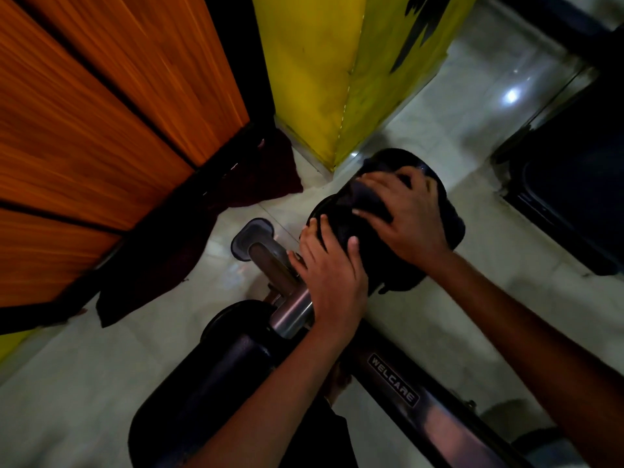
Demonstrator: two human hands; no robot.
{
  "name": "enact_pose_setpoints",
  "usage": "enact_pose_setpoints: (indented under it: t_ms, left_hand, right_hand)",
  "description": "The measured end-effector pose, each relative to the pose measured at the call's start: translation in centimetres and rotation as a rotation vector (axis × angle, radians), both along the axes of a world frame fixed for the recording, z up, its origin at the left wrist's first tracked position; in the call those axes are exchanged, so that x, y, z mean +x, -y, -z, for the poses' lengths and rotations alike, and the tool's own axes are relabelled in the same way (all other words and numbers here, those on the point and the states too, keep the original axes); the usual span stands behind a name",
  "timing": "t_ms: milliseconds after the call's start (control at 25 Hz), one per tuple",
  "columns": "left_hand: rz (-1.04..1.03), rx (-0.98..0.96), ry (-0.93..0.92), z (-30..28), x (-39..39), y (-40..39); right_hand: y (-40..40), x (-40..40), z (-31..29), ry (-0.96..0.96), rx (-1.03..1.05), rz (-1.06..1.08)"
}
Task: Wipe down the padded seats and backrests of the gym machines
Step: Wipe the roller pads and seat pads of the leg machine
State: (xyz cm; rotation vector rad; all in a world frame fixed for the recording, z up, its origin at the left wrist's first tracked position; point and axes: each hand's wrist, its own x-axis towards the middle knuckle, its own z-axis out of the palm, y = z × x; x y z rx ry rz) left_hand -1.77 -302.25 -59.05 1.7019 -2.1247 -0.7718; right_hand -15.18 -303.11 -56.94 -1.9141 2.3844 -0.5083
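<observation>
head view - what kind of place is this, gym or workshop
Most likely a gym. Both hands work on a black padded roller of an exercise machine, the right hand pressing a dark cloth onto it. A second roller pad sits nearer, and the frame bar carries a WELCARE label.

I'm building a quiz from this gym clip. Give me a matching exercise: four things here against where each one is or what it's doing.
Things:
1. right hand
2. left hand
3. dark cloth
4. yellow pillar

States:
A. stands on the floor beyond the machine
B. presses the cloth onto the roller pad
C. steadies the near end of the roller pad
D. lies under a hand on the pad

Pairs: 1-B, 2-C, 3-D, 4-A
</observation>
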Motion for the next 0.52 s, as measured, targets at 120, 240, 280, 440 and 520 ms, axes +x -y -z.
enact_pose_setpoints:
  t_ms: [120,240,280,440,520]
  left_hand:
    - [0.072,-0.057,-0.103,0.6,1.8,2.2]
    - [0.009,0.084,-0.348,1.3,3.0,4.6]
    - [-0.055,0.171,-0.426,1.2,3.0,5.2]
    - [-0.507,0.732,-0.687,0.5,2.3,8.8]
    - [-0.541,0.901,-0.691,0.5,1.8,9.6]
  right_hand:
    - [2.4,-2.9,-0.3,0.074,-0.014,0.247]
    - [2.4,-0.1,0.4,0.085,-0.005,0.396]
    - [1.5,2.0,0.5,0.089,-0.022,0.349]
    - [-3.6,7.8,1.0,0.033,-0.035,-0.012]
    - [-3.3,6.0,0.9,0.005,-0.042,-0.046]
